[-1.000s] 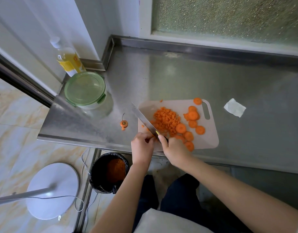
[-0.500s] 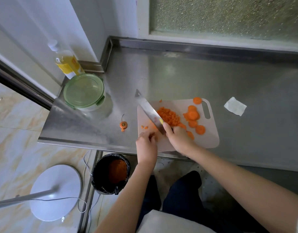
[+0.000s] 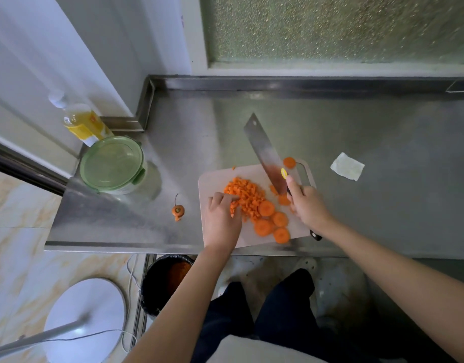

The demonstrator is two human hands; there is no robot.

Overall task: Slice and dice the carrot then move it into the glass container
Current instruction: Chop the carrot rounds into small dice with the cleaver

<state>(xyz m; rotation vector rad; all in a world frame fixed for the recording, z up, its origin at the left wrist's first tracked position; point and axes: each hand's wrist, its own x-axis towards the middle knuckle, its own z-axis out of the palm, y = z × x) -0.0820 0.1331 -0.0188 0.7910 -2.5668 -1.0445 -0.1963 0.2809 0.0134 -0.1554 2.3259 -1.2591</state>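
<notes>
1. The cleaver [image 3: 265,153] had swung from the left of the diced carrot [image 3: 245,192] over to its right. Its blade lay above the right half of the cutting board [image 3: 215,179], with the tip past the board's far edge, toward the centre of the frame.
2. The right hand [image 3: 308,205] was clamped round the cleaver's handle, one finger stretched toward the blade.
3. The left hand [image 3: 221,216] had left the board's near edge and sat on the pile's left flank with its fingers bent down onto the dice. I cannot tell whether they pinched any pieces.
4. Several carrot rounds [image 3: 266,208] lay whole at the pile's lower right, so dicing looked unfinished. The shift probably set up the next cuts.
5. The glass container [image 3: 126,189] stood at the left of the frame, well apart from the board. Its green lid [image 3: 111,161] was still on, so nothing had been moved into it.
</notes>
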